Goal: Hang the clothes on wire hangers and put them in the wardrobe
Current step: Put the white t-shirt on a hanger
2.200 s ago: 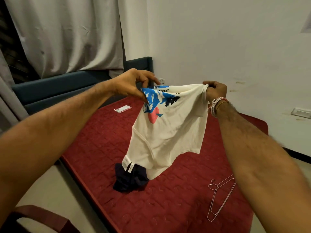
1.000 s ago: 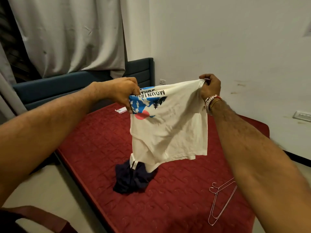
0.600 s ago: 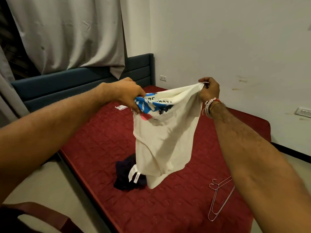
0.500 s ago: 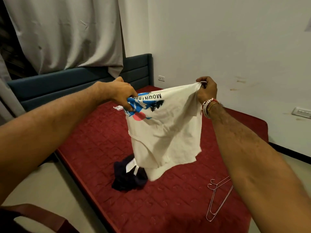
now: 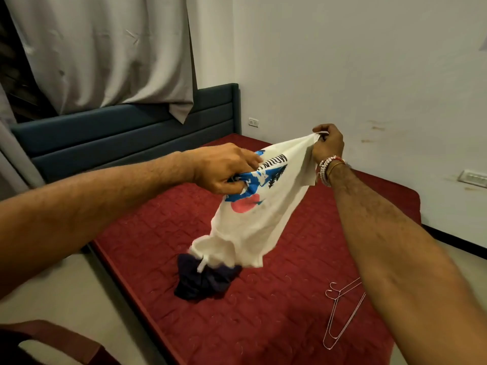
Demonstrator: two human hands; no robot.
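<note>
A cream T-shirt [image 5: 253, 225] with a blue, black and red print hangs in the air over the bed, upside down with its neck label low. My left hand [image 5: 221, 168] grips the printed part of the cloth. My right hand [image 5: 328, 142] pinches a bunched edge of the shirt, higher and to the right. A dark navy garment [image 5: 205, 280] lies crumpled on the mattress right under the shirt. Wire hangers [image 5: 340, 312] lie on the mattress near my right forearm, which covers part of them.
The red quilted mattress [image 5: 276, 325] fills the middle, with a dark blue headboard [image 5: 118, 133] and grey curtain [image 5: 105, 48] behind. A white wall [image 5: 369, 75] runs along the right. Bare floor [image 5: 66, 299] and a brown chair edge [image 5: 60, 338] lie at lower left.
My left hand has dropped and gathered more of the printed cloth, so the shirt now hangs slanted and bunched instead of spread flat. My right hand has kept its hold on the edge.
</note>
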